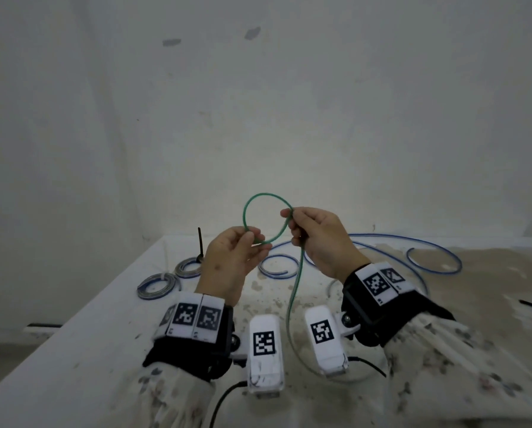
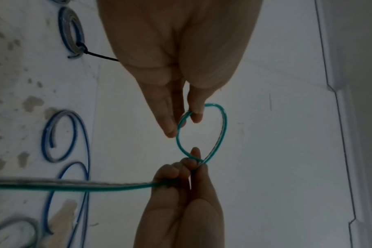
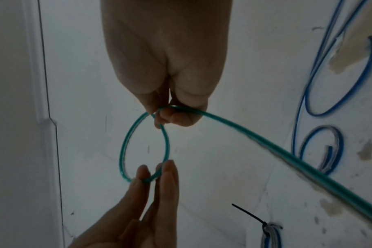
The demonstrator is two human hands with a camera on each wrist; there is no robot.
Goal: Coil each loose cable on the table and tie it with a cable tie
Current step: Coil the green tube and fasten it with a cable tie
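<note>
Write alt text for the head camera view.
Two hands hold a green cable above a stained white table, bent into one loop: the left hand pinches its lower edge, the right hand pinches the crossing. The rest hangs down. Two tied blue coils lie left, loose blue cable right.

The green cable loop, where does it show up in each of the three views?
Head: green cable loop at centre, held up between both hands.
Left wrist: loop right of centre, below the left hand.
Right wrist: loop left of centre, below the right hand.
Shared landmark: black cable tie on a finished coil.
</note>
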